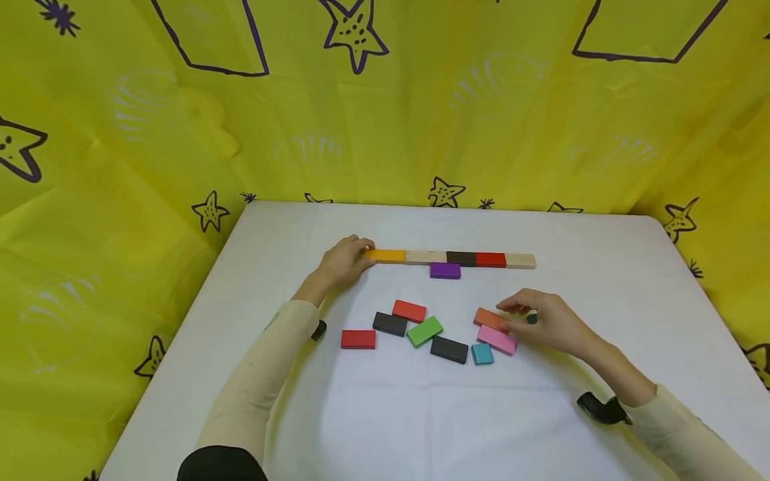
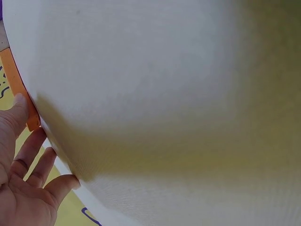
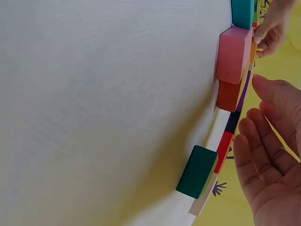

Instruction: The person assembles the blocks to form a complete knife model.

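Note:
A row of wooden blocks lies across the far part of the table. My left hand [image 1: 347, 260] pinches the left end of its orange-yellow block [image 1: 387, 256], thumb and finger at the end in the left wrist view. My right hand [image 1: 550, 323] hovers over the near right with loosely bent fingers, holding nothing. Under its fingertips lies an orange block [image 1: 490, 319], touching a pink block [image 1: 496, 340]. A dark green block [image 1: 532, 318] is mostly hidden by that hand in the head view. A purple block [image 1: 445, 270] lies against the row's near side.
Nearer me lie a red block [image 1: 358, 339], a second red block [image 1: 410, 310], two dark blocks [image 1: 449, 349], a light green block [image 1: 424, 332] and a teal block [image 1: 482, 354]. The white table [image 1: 385, 427] meets a yellow patterned curtain [image 1: 397, 120] behind.

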Motion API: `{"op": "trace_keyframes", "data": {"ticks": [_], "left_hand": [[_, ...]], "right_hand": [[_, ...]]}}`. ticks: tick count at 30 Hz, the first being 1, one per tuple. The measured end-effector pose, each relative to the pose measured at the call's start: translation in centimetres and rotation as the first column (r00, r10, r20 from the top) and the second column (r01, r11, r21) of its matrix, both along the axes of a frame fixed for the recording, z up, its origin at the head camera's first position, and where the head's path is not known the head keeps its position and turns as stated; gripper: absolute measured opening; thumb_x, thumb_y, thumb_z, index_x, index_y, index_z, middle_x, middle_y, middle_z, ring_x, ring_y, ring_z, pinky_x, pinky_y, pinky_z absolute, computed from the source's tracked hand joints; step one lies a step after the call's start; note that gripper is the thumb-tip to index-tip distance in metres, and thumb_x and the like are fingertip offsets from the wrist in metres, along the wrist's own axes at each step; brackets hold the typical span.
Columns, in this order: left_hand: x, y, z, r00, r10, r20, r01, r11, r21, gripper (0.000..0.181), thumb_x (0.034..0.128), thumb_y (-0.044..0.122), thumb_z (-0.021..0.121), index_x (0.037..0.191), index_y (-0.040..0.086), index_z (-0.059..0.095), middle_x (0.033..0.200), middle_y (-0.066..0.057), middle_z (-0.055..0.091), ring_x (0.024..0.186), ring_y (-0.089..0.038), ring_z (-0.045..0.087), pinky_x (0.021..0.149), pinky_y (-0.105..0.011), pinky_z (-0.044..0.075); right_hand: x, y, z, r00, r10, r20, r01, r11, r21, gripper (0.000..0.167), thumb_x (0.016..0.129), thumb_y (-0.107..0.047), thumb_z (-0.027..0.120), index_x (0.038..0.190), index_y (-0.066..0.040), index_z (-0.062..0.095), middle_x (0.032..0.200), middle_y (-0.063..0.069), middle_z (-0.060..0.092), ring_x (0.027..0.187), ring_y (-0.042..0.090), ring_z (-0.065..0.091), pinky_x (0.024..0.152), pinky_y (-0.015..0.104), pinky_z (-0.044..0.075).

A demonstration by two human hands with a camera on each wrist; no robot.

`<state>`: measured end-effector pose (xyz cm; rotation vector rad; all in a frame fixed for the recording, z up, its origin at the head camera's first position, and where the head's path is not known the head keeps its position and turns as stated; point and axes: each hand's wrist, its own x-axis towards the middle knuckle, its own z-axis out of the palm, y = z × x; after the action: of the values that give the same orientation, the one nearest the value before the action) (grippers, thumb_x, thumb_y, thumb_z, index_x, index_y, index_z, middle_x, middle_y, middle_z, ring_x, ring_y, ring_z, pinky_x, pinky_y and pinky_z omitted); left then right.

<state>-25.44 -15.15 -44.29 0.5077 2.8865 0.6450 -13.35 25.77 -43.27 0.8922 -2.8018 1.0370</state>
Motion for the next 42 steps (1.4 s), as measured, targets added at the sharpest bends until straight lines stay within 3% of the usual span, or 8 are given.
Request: {"op": "trace_keyframes", "data": {"ticks": [15, 29, 35, 42], "left_hand": [[0.03, -0.12, -0.11, 1.000, -0.011, -0.005, 0.011, 1.000, 0.010, 0.031, 0.1025, 0.028, 0.064, 0.131, 0.014, 0.064, 0.117, -0.009, 0.060, 0.106, -0.026, 0.056, 0.094, -0.045, 0.050], [-0.09, -0.07, -0.01, 1.000, -0.006, 0.009, 0.006, 1.000, 0.003, 0.033, 0.1032, 0.029, 0.063, 0.132, 0.014, 0.062, 0.122, -0.009, 0.060, 0.109, -0.027, 0.056, 0.097, -0.046, 0.049], [0.00, -0.05, 0.12, 1.000, -0.001, 0.016, 0.001, 1.000, 0.008, 0.033, 0.1031, 0.030, 0.063, 0.132, 0.014, 0.063, 0.120, -0.009, 0.060, 0.108, -0.026, 0.056, 0.097, -0.045, 0.049], [-0.01, -0.05, 0.14, 1.000, -0.002, 0.013, 0.002, 1.000, 0.011, 0.032, 0.1028, 0.029, 0.064, 0.132, 0.014, 0.063, 0.120, -0.009, 0.060, 0.109, -0.026, 0.056, 0.096, -0.045, 0.050]], "right_hand": [[0.79, 0.03, -0.44, 1.000, -0.025, 0.014, 0.025, 0.998, 0.050, 0.030, 0.080, -0.002, 0.084, 0.109, -0.009, 0.075, 0.102, -0.004, 0.072, 0.087, 0.014, 0.062, 0.076, 0.029, 0.055], [0.38, 0.25, 0.13, 0.997, -0.039, 0.063, 0.031, 0.991, 0.127, 0.028, 0.082, -0.003, 0.079, 0.109, -0.007, 0.075, 0.103, -0.001, 0.072, 0.087, 0.016, 0.061, 0.076, 0.031, 0.054], [0.23, 0.01, 0.39, 0.999, -0.044, 0.033, 0.038, 0.988, 0.147, 0.027, 0.082, -0.003, 0.079, 0.108, -0.008, 0.075, 0.101, -0.002, 0.071, 0.088, 0.017, 0.062, 0.077, 0.035, 0.055], [-0.15, 0.04, 0.22, 0.997, -0.062, 0.044, 0.052, 0.981, 0.184, 0.029, 0.082, -0.013, 0.085, 0.108, -0.008, 0.075, 0.100, -0.002, 0.070, 0.088, 0.017, 0.060, 0.078, 0.038, 0.054]]}}
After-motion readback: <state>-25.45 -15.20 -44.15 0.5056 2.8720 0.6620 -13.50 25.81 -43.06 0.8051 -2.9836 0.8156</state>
